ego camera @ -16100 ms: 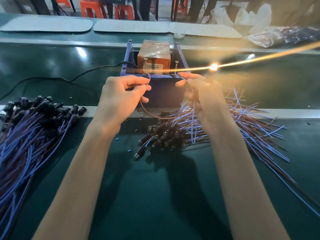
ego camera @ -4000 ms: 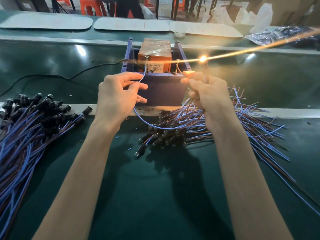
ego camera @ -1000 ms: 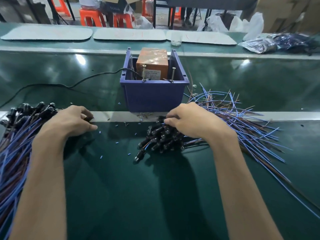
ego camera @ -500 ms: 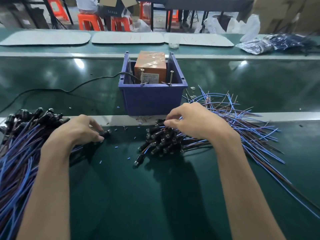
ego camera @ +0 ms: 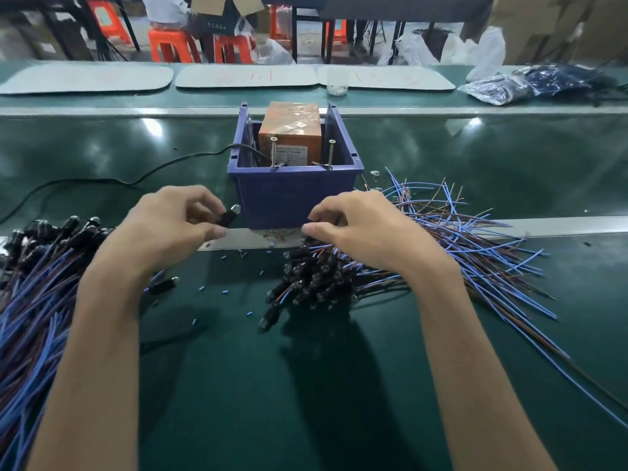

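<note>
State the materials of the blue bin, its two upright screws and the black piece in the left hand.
Blue open-topped bin: moulded plastic, matt, even colour, stepped rim. Two upright screws: bare metal, shiny grey, flat heads. Black lamp holder with clear tip, pinched by the left hand: probably dull plastic or rubber; tip glints like glass or plastic.

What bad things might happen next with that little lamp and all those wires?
1. The two bare screws on the blue box probably carry power, since a black cable runs in; fingers might touch them.
2. The right hand is over a tangled middle pile; pulling one lead may drag others along.
3. The little lamp pinched by the left hand might slip and fall.
</note>
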A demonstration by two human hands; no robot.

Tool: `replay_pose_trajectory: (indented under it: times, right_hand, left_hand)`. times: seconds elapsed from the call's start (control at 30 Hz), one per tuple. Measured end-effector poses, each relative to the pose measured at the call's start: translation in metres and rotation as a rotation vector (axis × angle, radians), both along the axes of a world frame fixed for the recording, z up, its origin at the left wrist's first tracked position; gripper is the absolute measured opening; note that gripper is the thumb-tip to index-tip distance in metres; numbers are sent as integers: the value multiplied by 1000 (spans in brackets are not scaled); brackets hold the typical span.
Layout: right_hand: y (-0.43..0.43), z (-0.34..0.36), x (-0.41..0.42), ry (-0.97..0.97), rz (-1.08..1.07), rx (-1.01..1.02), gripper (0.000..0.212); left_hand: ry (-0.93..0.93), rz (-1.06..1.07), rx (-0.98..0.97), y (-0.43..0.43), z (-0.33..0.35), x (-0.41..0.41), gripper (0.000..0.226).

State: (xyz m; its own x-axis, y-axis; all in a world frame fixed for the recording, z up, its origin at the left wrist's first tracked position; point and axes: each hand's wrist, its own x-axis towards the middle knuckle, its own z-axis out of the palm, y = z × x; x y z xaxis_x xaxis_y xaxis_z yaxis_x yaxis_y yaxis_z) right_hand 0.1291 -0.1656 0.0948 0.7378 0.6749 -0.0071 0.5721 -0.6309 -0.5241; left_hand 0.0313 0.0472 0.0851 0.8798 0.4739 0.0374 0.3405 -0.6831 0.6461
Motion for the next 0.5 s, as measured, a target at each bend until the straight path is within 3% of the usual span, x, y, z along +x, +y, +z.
replay_pose_trajectory:
  times: [0.13,0.2,0.3,0.43,0.5]
  right_hand:
    - [6,2,-8,174,121,162,39]
    - [8,3,-12,251,197,224,34]
    - [10,6,-15,367,187,461,13]
    - [7,10,-14,481,101,667,13]
    - [5,13,-13,488,53,705,11]
  left_hand:
    - [-283,-124,-200,-32,19,2,22]
    - [-360,-181,-250,-47,24,4,20]
    - [-443,-229,-295,-67,28,8,20]
    - [-477,-263,-436,-73,32,9,15]
    - [-467,-244,-487,-70,33,7,24]
